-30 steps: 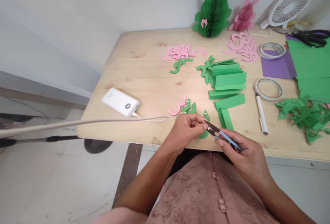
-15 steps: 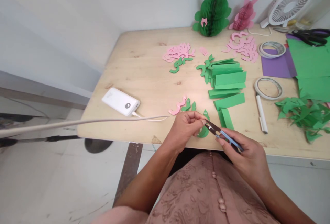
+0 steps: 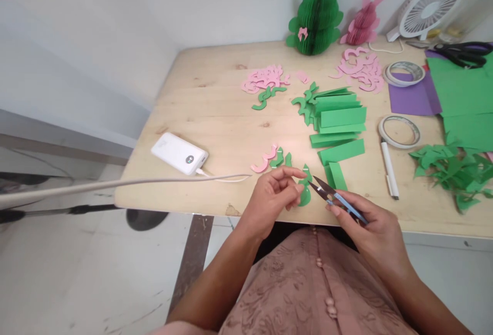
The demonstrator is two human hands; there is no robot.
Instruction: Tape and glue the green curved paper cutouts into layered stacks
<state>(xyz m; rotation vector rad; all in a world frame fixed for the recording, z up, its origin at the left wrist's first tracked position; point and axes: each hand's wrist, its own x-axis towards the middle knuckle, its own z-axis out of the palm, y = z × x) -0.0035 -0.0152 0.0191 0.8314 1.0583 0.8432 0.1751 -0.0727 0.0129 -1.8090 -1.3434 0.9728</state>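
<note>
In my right hand (image 3: 375, 224) is a pair of thread snips (image 3: 344, 204) with blue handles and dark blades. The blades stand apart and point up and left at my left hand (image 3: 274, 199). The left thumb and forefinger are separated, the other fingers curl in, and I see nothing held between them. Just beyond those fingertips a green paper cutout (image 3: 304, 196) lies on the table, partly covered by the hand. Small green pieces (image 3: 278, 158) with white marks and a wavy pink paper strip (image 3: 264, 161) lie above my left knuckles.
Folded green strips (image 3: 342, 117) and pink cutouts (image 3: 265, 78) lie farther back. Tape rolls (image 3: 399, 132), a white marker (image 3: 390, 170) and green scraps (image 3: 450, 170) are at right. A power bank (image 3: 179, 153) is left, near a cable (image 3: 115, 187). Paper bunnies (image 3: 316, 19) and a fan (image 3: 431, 8) stand behind.
My left thumb and forefinger have come apart from their pinch at the blade tips. The snips have drawn slightly right, away from the left hand, and their blades now spread wider.
</note>
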